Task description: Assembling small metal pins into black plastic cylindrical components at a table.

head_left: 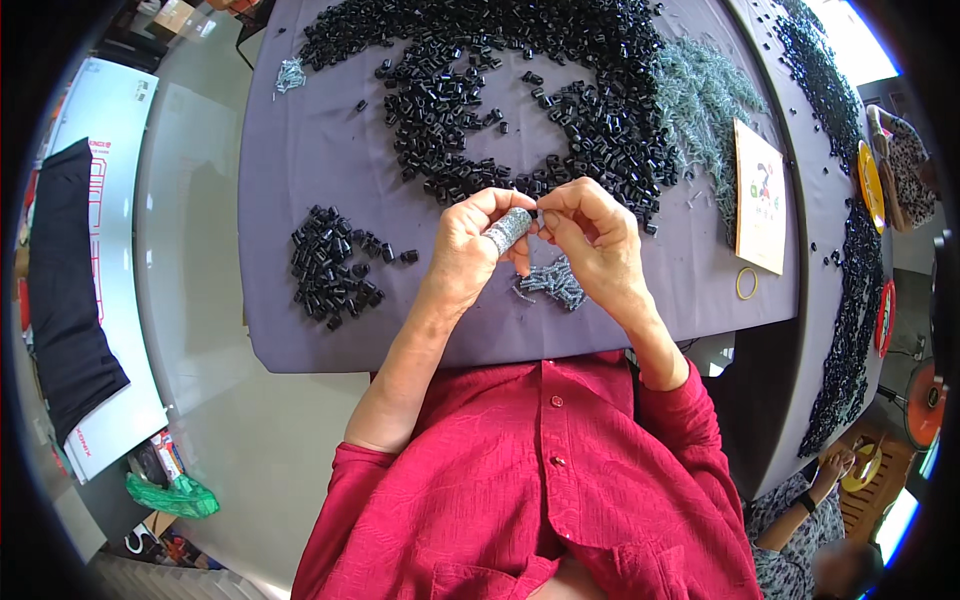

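Note:
My left hand (468,245) and my right hand (602,240) meet over the near part of the table, fingertips almost touching. A grey mottled sleeve (508,230) sits at my left hand, apparently wrapped round the thumb. At its tip, a small black cylindrical part (533,214) is pinched in my left fingers. My right thumb and forefinger are pressed together beside that part; whatever they hold is too small to make out. Just below the hands lies a small heap of thin grey metal pieces (556,284), like screws or springs. A smaller heap of black parts (335,265) lies to the left.
A large pile of black parts (430,110) spreads over the far side of the grey-covered table (310,130). Grey metal pieces (705,90) lie at the right, near an upright card (759,197) and a yellow ring (746,283). Another person's hand (838,465) shows at lower right.

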The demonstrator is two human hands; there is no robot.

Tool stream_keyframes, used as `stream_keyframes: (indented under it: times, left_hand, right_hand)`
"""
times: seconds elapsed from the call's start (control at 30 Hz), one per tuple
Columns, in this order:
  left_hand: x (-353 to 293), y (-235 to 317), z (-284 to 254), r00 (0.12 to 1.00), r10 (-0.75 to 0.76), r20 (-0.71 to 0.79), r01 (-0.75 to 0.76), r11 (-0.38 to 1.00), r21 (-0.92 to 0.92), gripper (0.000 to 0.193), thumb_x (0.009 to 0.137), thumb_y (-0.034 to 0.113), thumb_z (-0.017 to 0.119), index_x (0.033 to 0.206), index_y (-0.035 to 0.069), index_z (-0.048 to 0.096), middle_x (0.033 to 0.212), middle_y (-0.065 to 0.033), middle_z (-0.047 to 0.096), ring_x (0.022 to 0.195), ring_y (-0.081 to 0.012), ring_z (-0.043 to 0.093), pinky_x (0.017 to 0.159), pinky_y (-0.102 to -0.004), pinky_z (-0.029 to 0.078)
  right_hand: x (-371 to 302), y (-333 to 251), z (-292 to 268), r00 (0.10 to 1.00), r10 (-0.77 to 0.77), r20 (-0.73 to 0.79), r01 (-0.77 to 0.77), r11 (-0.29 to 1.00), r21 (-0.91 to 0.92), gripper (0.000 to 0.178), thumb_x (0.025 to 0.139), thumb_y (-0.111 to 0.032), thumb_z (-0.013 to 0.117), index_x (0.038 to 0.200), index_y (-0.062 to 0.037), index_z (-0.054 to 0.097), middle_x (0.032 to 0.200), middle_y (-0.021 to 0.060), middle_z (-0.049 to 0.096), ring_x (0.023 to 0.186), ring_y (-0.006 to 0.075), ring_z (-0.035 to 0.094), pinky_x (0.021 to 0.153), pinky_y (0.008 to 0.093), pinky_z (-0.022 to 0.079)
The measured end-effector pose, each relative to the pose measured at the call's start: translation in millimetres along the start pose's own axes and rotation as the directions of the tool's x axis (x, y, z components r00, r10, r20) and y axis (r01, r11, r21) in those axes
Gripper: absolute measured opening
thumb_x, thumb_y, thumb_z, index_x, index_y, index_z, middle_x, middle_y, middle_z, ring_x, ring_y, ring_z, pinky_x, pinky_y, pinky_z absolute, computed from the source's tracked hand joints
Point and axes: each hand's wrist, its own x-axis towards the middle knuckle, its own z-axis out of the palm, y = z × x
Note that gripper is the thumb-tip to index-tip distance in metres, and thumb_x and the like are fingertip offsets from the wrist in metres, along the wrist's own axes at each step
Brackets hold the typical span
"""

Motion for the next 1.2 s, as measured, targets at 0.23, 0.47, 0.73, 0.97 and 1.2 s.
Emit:
stream_keyframes:
  times: [0.23,0.47,0.73,0.97,1.2]
  left_hand:
    - [-3,-6,0,0.999,0.038,-0.03,-0.035,0.992,0.121,0.011,0.093,-0.001,0.055,0.102,-0.002,0.062,0.081,-0.0067,0.065,0.058,-0.0094,0.059,0.05,-0.0236,0.051]
    - [-6,-13,-3,0.997,0.046,-0.069,-0.037,0.991,0.127,0.012,0.092,-0.003,0.054,0.1,-0.003,0.063,0.075,-0.0054,0.064,0.056,-0.0091,0.058,0.05,-0.0237,0.051]
    - [-5,-25,-20,0.979,0.076,-0.189,-0.068,0.997,0.048,0.012,0.091,-0.001,0.055,0.101,-0.001,0.063,0.075,-0.0068,0.065,0.054,-0.0111,0.059,0.051,-0.025,0.051]
    - [-6,-24,-44,0.958,0.055,-0.281,-0.07,0.997,-0.045,0.014,0.091,-0.003,0.055,0.103,0.0,0.063,0.082,-0.0099,0.066,0.058,-0.0116,0.06,0.05,-0.0253,0.052]
    - [-9,-30,-43,0.96,0.023,-0.277,-0.062,0.989,-0.132,0.015,0.091,-0.003,0.054,0.103,0.0,0.063,0.083,-0.0114,0.066,0.057,-0.0117,0.059,0.049,-0.0257,0.052]
  right_hand:
    - [-2,-5,1,0.997,-0.075,-0.005,0.073,0.986,-0.149,0.016,0.081,0.007,0.062,0.094,-0.002,0.064,0.081,0.0075,0.065,0.071,0.015,0.064,0.065,0.0282,0.051]
    - [-2,-7,5,0.997,-0.064,0.039,0.071,0.973,-0.22,0.015,0.081,0.006,0.063,0.094,-0.0016,0.064,0.082,0.0104,0.069,0.072,0.0181,0.069,0.065,0.0281,0.054]
    - [10,12,20,0.992,0.124,0.009,-0.123,0.988,-0.09,0.015,0.08,0.004,0.067,0.094,0.001,0.064,0.082,0.0079,0.07,0.07,0.0102,0.066,0.063,0.0242,0.052]
    - [77,31,7,0.987,-0.157,0.037,0.155,0.86,-0.485,0.012,0.08,-0.005,0.066,0.09,0.0002,0.067,0.082,0.0175,0.065,0.072,0.0334,0.065,0.065,0.0375,0.052]
    - [128,50,24,0.964,-0.241,0.114,0.257,0.726,-0.637,0.012,0.08,-0.007,0.063,0.091,-0.0021,0.069,0.085,0.0174,0.065,0.083,0.0358,0.064,0.076,0.0427,0.052]
